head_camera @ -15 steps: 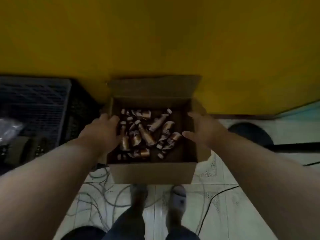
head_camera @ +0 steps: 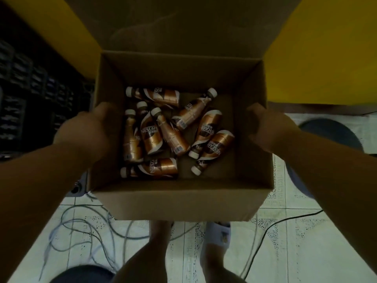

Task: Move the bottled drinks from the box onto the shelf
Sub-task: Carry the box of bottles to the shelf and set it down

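Note:
An open cardboard box (head_camera: 179, 198) fills the middle of the view, its far flap raised. Several brown and gold coffee bottles (head_camera: 170, 135) with white caps lie loose on its floor, mostly toward the left. My left hand (head_camera: 85, 129) grips the box's left wall from outside, fingers curled over the rim. My right hand (head_camera: 267, 127) clasps the right wall the same way. The box is held above the floor, in front of my legs. No shelf is in view.
A yellow wall (head_camera: 326, 48) stands behind the box. Dark crates (head_camera: 30, 94) are stacked at the left. Loose cables (head_camera: 85, 227) trail over the tiled floor below, a black cable (head_camera: 285, 219) at the right. My feet (head_camera: 216, 237) stand under the box.
The box now appears much larger and closer, and it hangs above the tiles. Both hands have closed onto its side walls.

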Tool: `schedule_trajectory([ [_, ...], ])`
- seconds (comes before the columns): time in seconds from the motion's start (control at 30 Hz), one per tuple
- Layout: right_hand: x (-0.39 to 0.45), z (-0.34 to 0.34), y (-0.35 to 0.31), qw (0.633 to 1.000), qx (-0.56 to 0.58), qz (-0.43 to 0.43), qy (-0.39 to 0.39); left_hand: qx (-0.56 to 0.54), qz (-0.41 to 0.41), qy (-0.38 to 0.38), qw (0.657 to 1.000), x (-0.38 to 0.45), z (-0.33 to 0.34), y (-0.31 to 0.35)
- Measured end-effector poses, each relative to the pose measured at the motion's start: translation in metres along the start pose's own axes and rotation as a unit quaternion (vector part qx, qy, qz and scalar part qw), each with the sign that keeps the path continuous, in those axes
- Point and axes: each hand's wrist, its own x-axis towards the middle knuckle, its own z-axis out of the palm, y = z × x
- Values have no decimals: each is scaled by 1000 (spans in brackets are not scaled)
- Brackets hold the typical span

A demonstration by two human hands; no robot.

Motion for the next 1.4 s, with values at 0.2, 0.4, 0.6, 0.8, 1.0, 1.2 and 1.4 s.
schedule_trajectory([
  [0.2,-4,1,14,997,50,-42,52,-59,12,12,998,-5,-7,-2],
  [0.4,-42,-18,15,997,49,-41,49,-51,-2,8,999,-53,-40,10],
  [0.6,-150,-88,11,997,56,-35,39,-43,-14,44,998,-156,-121,23],
  [0.8,-277,-188,15,996,32,4,78,-25,-1,76,997,-264,-223,38],
  [1.0,-383,-223,27,985,72,81,131,-30,81,96,992,-315,-283,52],
  [1.2,-491,-178,35,950,145,204,186,35,241,95,965,-334,-314,83],
  [1.4,-615,-109,55,907,190,314,207,94,372,62,921,-381,-294,149],
])
